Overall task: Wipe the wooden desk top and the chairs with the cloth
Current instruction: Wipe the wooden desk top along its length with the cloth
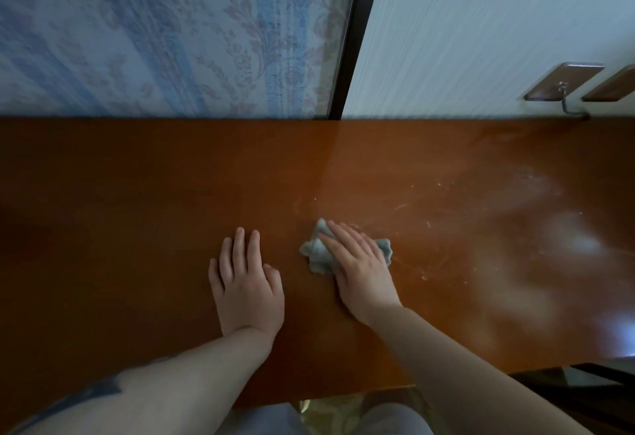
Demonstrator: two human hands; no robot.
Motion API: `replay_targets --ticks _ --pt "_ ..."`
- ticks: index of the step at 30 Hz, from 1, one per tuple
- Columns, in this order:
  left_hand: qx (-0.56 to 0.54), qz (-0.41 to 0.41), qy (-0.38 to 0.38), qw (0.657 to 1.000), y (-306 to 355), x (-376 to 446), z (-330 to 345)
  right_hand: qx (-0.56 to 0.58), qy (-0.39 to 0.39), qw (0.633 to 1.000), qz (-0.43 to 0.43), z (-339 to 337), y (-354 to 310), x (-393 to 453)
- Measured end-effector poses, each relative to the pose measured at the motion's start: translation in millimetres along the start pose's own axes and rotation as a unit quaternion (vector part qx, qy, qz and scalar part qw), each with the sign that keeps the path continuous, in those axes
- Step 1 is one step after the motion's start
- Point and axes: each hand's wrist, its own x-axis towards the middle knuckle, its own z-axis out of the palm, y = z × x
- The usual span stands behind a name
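Note:
The wooden desk top (137, 194) fills the middle of the head view, reddish brown and glossy. A small crumpled grey-blue cloth (318, 256) lies on it just right of centre. My right hand (357, 262) presses flat on the cloth with straight fingers, covering most of it. My left hand (245, 280) rests palm down on the bare wood a little to the left of the cloth, fingers straight. Pale smears and specks (481, 221) mark the desk's right part. No chair is clearly in view.
A patterned blue curtain (154, 32) hangs behind the desk at the left, a white wall (481, 22) at the right. A brown plate with a metal hook (563, 82) sits on that wall. A dark object (584, 386) lies below the desk's front right edge.

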Motion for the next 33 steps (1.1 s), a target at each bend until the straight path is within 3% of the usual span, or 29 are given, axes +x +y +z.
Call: replay_targets --ticks 2,3,5,7,9,12,14,16,20,23,25,28,30,33 --pt "0.002 -0.001 -0.003 1.0 -0.9 1.0 0.2 0.026 0.052 0.994 0.097 9.3 -24.3 15.4" --pt "0.001 0.003 -0.005 1.0 -1.7 1.5 -0.2 0.031 0.059 0.993 0.102 14.6 -33.8 13.5" --pt "0.001 0.01 -0.009 1.0 -3.3 1.9 -0.2 0.016 0.005 1.0 -0.002 18.8 -41.0 -6.2" --pt "0.0 0.008 -0.007 1.0 -3.6 1.5 0.4 -0.028 -0.093 0.985 -0.142 7.1 -24.9 -23.4" --pt "-0.006 0.007 -0.003 1.0 -2.0 0.6 -0.8 -0.055 -0.121 0.974 -0.186 -6.7 4.5 -16.9" --pt "-0.003 -0.002 -0.01 1.0 -0.2 0.5 -1.2 -0.02 -0.016 0.998 -0.063 -6.6 18.6 15.6" --pt "0.005 -0.004 -0.01 1.0 -0.1 0.4 -1.6 0.002 0.062 0.996 0.06 3.8 -4.7 38.5" --pt "0.006 -0.001 -0.011 1.0 -0.5 0.8 -1.1 0.02 0.097 0.988 0.118 18.4 -35.8 46.5" --pt "-0.007 0.012 -0.012 1.0 -4.0 1.4 0.6 -0.001 0.017 0.998 -0.066 27.2 -47.4 13.4" --pt "-0.008 0.011 -0.004 1.0 -3.1 1.0 0.2 -0.02 -0.027 0.99 -0.137 10.3 -15.4 -2.0" --pt "-0.012 0.004 -0.004 1.0 -2.1 0.5 0.3 -0.008 -0.009 0.994 -0.104 5.5 -1.9 8.8" --pt "-0.003 -0.005 -0.008 1.0 -2.0 1.4 1.3 0.032 0.083 0.994 0.056 8.8 -18.1 52.0" --pt "0.001 -0.005 -0.01 1.0 -1.2 1.0 0.2 0.044 0.086 0.988 0.122 17.0 -42.4 71.8" --pt "-0.002 0.002 -0.006 1.0 -2.1 1.0 0.3 0.048 0.03 0.998 0.0 26.6 -57.9 57.9"
